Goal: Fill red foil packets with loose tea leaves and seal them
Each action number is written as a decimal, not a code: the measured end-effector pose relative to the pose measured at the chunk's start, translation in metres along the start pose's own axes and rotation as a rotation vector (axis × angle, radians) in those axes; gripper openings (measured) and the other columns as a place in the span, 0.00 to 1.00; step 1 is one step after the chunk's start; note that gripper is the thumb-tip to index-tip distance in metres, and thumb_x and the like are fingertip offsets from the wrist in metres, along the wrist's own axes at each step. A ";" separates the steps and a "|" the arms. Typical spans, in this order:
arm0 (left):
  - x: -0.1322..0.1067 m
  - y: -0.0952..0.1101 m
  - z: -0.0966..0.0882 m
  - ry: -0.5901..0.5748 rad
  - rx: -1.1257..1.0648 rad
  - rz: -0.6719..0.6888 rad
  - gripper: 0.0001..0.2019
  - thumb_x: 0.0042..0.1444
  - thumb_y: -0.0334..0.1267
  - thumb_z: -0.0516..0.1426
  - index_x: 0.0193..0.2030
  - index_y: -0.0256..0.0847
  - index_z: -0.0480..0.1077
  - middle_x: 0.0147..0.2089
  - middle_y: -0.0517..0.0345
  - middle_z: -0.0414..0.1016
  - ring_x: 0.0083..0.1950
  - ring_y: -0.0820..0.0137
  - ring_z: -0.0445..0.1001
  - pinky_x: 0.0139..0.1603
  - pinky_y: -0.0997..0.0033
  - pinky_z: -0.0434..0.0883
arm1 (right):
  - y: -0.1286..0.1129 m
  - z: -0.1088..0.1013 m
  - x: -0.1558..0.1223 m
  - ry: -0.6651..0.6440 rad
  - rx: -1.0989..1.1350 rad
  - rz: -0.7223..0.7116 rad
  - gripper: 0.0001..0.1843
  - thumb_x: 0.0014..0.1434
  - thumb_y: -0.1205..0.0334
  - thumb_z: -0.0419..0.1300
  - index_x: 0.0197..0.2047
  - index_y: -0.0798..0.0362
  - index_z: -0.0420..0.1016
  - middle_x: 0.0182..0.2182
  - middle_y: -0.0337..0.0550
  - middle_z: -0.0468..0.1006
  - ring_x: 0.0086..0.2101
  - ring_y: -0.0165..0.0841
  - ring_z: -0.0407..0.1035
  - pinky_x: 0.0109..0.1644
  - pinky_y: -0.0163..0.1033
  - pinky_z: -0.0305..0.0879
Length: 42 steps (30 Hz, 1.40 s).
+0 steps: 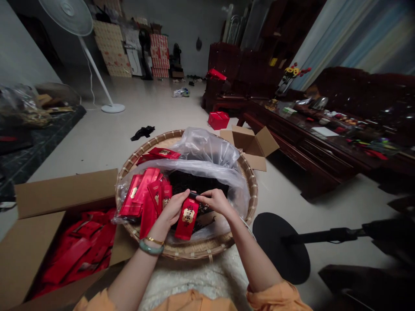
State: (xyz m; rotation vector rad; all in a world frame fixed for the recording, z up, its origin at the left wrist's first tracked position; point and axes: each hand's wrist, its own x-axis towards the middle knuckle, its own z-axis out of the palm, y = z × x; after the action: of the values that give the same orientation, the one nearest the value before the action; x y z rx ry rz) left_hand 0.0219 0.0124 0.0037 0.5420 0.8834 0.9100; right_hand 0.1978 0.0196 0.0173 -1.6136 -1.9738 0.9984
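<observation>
My left hand [169, 208] and my right hand [215, 202] both grip the top of a red foil tea packet [187, 218] with a gold label, above a wide bamboo basket [191, 252]. Its top end shows a dark opening or dark contents, which I cannot tell apart. Dark loose tea leaves [194, 181] lie in a clear plastic bag [207, 149] lining the basket. Several similar red packets [144, 194] rest to the left of my hands, partly on the plastic. A jade bangle and a gold bracelet circle my left wrist.
At the left, an open cardboard box [65, 192] holds many red packets [73, 255]. Behind the basket are another open carton [251, 144] and a red box [218, 120]. A black round fan base [280, 248] stands at the right, beside a dark wooden table [311, 149] with clutter.
</observation>
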 end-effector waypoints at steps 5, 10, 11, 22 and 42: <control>-0.001 -0.001 0.000 0.007 -0.007 -0.006 0.14 0.50 0.43 0.63 0.37 0.32 0.75 0.25 0.55 0.76 0.23 0.74 0.73 0.27 0.76 0.69 | 0.002 0.001 0.000 -0.004 -0.002 -0.003 0.22 0.56 0.45 0.57 0.35 0.55 0.83 0.21 0.40 0.76 0.22 0.28 0.64 0.25 0.31 0.52; -0.002 0.002 0.003 0.033 -0.030 -0.017 0.12 0.51 0.41 0.63 0.36 0.31 0.75 0.25 0.55 0.77 0.22 0.75 0.72 0.26 0.77 0.69 | 0.003 0.001 0.001 0.000 0.002 -0.015 0.21 0.56 0.46 0.57 0.35 0.54 0.83 0.22 0.40 0.78 0.23 0.28 0.66 0.27 0.31 0.53; -0.002 0.002 0.004 0.035 -0.031 -0.022 0.12 0.52 0.40 0.63 0.37 0.31 0.74 0.25 0.55 0.77 0.22 0.75 0.72 0.26 0.77 0.69 | 0.003 0.002 0.002 0.001 0.008 -0.012 0.21 0.56 0.46 0.57 0.35 0.54 0.83 0.22 0.40 0.78 0.23 0.28 0.66 0.27 0.31 0.53; 0.000 -0.003 -0.011 -0.067 0.107 0.046 0.19 0.40 0.36 0.68 0.39 0.33 0.71 0.30 0.53 0.78 0.28 0.70 0.76 0.29 0.75 0.71 | 0.015 -0.006 -0.004 0.030 0.099 0.072 0.29 0.59 0.41 0.50 0.37 0.57 0.79 0.25 0.43 0.78 0.24 0.30 0.68 0.25 0.32 0.56; 0.002 -0.009 0.000 0.099 0.164 0.150 0.23 0.38 0.55 0.65 0.28 0.35 0.69 0.20 0.62 0.72 0.21 0.76 0.69 0.23 0.78 0.64 | -0.001 0.042 0.009 0.397 0.361 -0.167 0.11 0.52 0.54 0.63 0.32 0.53 0.79 0.28 0.42 0.77 0.26 0.30 0.68 0.31 0.35 0.63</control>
State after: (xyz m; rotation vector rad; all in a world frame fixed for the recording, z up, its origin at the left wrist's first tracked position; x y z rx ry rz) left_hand 0.0265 0.0097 -0.0036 0.7172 1.0231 1.0118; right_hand 0.1652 0.0170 -0.0108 -1.3054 -1.5318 0.8339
